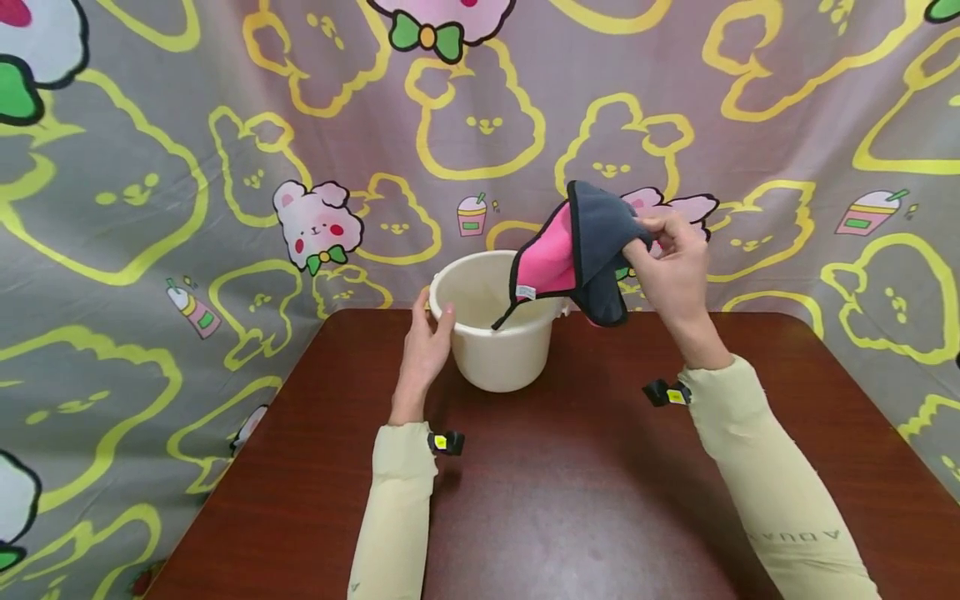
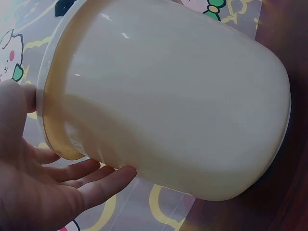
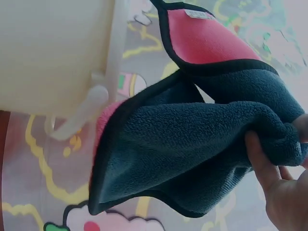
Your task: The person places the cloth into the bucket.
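Observation:
A cream plastic bucket (image 1: pixel 501 362) stands upright at the back of the table. My left hand (image 1: pixel 425 354) holds its left rim, thumb over the edge and fingers against the outer wall, as the left wrist view also shows of the bucket (image 2: pixel 183 96). Up at the bucket's right side, my right hand (image 1: pixel 678 271) pinches a two-sided cleaning cloth (image 1: pixel 600 229), dark grey-blue on one face and pink on the other, with black edging. The cloth hangs folded, its pink corner with a white tag and hanging loop over the bucket opening. In the right wrist view, thumb and fingers bunch the cloth (image 3: pixel 192 139).
The brown table (image 1: pixel 555 500) stretches toward me from the bucket. Behind it hangs a grey curtain (image 1: pixel 480 108) printed with yellow cartoon outlines. A white handle joint (image 3: pixel 91 106) sticks out on the bucket's right side, near the cloth.

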`<state>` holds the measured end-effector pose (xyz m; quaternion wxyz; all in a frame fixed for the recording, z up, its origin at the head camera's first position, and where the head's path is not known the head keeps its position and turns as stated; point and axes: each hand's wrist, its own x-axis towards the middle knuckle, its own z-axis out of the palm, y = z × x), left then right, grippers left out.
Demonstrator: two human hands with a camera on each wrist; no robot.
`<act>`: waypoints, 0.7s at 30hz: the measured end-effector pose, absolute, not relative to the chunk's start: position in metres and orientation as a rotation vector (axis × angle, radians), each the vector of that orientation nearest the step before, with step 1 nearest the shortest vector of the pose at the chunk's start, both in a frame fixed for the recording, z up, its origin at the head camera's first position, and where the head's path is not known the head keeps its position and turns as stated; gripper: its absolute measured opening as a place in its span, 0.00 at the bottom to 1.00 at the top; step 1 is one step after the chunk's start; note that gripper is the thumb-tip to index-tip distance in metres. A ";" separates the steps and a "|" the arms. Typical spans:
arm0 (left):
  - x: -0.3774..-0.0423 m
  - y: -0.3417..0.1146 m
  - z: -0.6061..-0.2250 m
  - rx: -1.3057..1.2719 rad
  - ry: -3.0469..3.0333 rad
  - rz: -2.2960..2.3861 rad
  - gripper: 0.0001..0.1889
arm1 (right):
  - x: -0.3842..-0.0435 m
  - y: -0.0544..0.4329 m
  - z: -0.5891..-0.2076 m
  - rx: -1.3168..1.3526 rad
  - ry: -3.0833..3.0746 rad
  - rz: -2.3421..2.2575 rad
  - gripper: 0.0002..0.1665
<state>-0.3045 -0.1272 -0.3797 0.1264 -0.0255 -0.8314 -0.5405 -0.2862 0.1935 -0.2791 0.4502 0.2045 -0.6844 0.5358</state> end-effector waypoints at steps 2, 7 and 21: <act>-0.304 -0.127 -0.380 -0.075 -2.416 -1.575 0.37 | -0.288 0.185 -0.278 0.563 -1.665 1.310 0.09; -0.304 -0.127 -0.380 -0.079 -2.419 -1.582 0.37 | -0.289 0.166 -0.277 0.596 -1.622 1.357 0.09; -0.302 -0.126 -0.381 -0.095 -2.404 -1.588 0.37 | -0.295 0.124 -0.284 0.735 -1.597 1.431 0.10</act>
